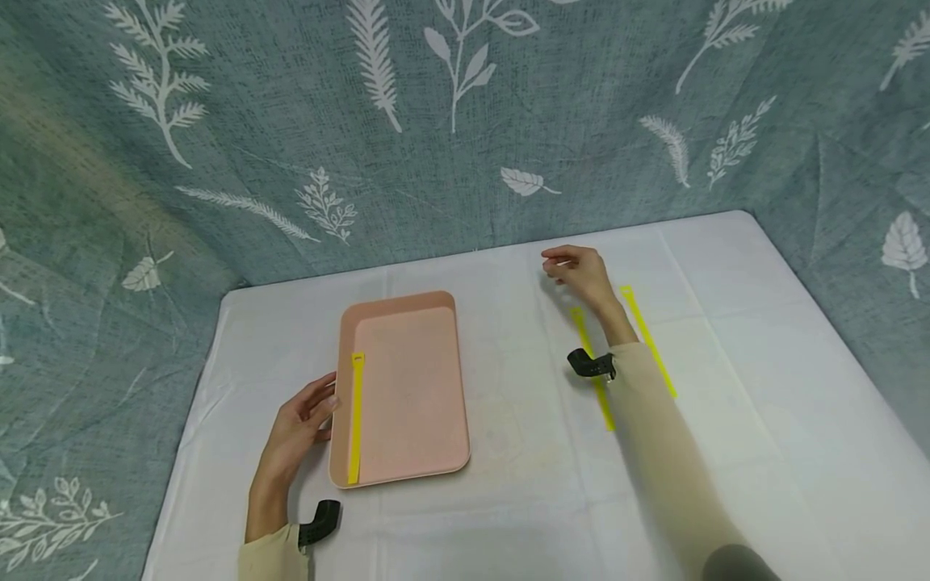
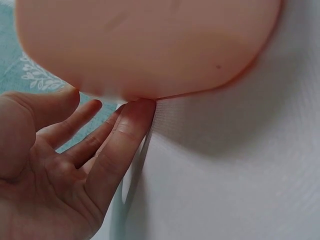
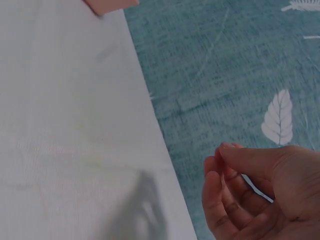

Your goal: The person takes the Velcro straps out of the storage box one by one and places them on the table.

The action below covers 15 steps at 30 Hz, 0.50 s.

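Left grip [image 1: 294,424] at smooth, pale pink rectangular tray [image 1: 414,387]; right grip [image 1: 581,270] holding nothing visible.
Head view: a flat yellow strip [image 1: 356,420] lies in the tray along its left wall; a second yellow strip [image 1: 604,403] and a third yellow strip [image 1: 649,343] lie on the white-covered worktop [image 1: 508,516], at right, on either side of the right forearm [image 1: 668,452]. Left wrist view: left grip relaxed, thumb and fingertip touching the tray's edge. Right wrist view: right grip loosely curled, thumb tip near fingertips.
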Available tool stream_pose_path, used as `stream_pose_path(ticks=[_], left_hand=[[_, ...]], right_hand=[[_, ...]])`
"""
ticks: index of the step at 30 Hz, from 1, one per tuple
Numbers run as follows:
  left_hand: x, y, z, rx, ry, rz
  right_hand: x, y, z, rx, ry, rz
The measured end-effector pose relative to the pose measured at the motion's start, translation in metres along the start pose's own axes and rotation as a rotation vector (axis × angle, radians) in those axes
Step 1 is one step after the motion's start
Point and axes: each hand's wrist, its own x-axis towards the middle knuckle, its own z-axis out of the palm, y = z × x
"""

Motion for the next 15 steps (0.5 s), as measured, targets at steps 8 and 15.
stream_pose_path(ticks=[8,15], left_hand=[[0.001,0.001,-0.002,-0.009,0.004,0.004],[0.002,0.000,-0.001,-0.007,0.007,-0.016]], right_hand=[[0.002,-0.014,0.020,0.057,-0.081,0.025],[0.000,-0.024,0.036,0.090,-0.139,0.002]])
